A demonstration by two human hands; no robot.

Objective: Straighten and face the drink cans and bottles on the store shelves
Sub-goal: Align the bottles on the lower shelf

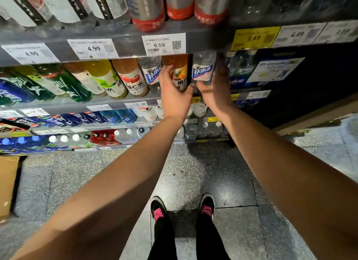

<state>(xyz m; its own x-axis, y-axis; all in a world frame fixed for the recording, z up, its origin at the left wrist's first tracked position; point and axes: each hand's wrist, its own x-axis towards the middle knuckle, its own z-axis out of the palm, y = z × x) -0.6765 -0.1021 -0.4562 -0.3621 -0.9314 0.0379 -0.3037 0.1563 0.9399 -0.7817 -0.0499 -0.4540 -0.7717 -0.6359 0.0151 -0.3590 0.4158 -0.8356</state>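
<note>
Both hands reach into the second shelf from the top, under the 6.59 tag. The left hand curls round the orange bottle, fingers on its left side and thumb toward its right, low on the label. The right hand is blurred; its fingers go up beside the clear bottle with the blue-and-white label, but whether they grip it or only touch it cannot be told.

These look like full plastic bottles, so likely fairly heavy for their width, stiff enough at the label band but slick on the film. They stand close together, touching their neighbours, so a knock would probably tip the row. The best hold seems to be round the body at mid-label, thumb opposite the fingers, then a twist to bring the label forward and a pull to the shelf edge.
</note>
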